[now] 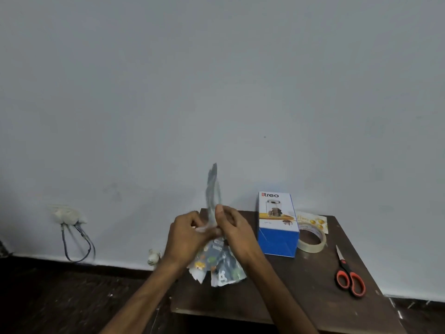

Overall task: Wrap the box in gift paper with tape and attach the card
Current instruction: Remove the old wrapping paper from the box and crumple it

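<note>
Fingers of left hand [185, 233] and right hand [234, 227] pinch folded gift paper [218, 259] above counter [301, 297], seemingly to unfold it; box [277, 225], tape roll [311, 239], scissors [349, 276] wait right.

Both the left hand [186, 233] and right hand [232, 229] grip gift paper [216, 259] beside the box [277, 224].

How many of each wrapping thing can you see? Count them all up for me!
box: 1
gift paper: 1, held by the left hand and the right hand
tape roll: 1
scissors: 1 pair
card: 1
Total: 5
</note>
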